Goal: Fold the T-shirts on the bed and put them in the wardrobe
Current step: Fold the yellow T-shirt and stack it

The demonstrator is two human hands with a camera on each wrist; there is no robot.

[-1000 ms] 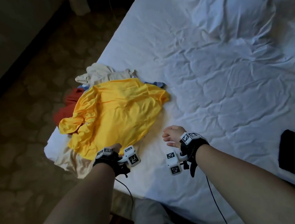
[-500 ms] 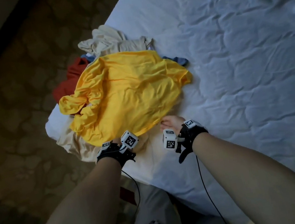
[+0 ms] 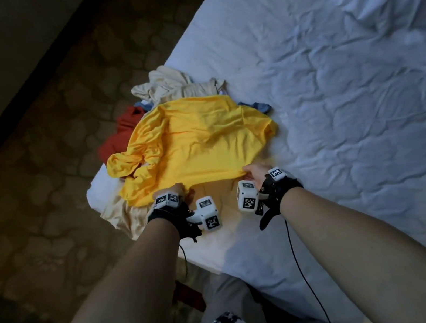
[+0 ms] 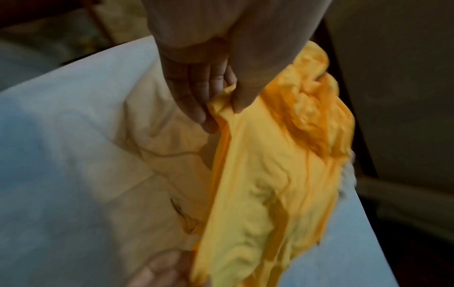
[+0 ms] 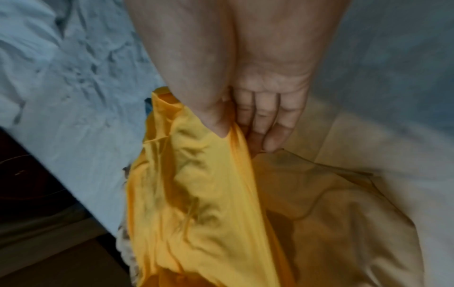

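Early stage: left hand (image 3: 175, 189) and right hand (image 3: 254, 172) each pinched the yellow T-shirt's (image 3: 196, 138) near hem; nothing folded yet.

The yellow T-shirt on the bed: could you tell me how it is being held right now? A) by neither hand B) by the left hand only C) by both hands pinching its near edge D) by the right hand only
C: the left hand and the right hand each pinch the near edge of the yellow T-shirt, thumb over the fabric.
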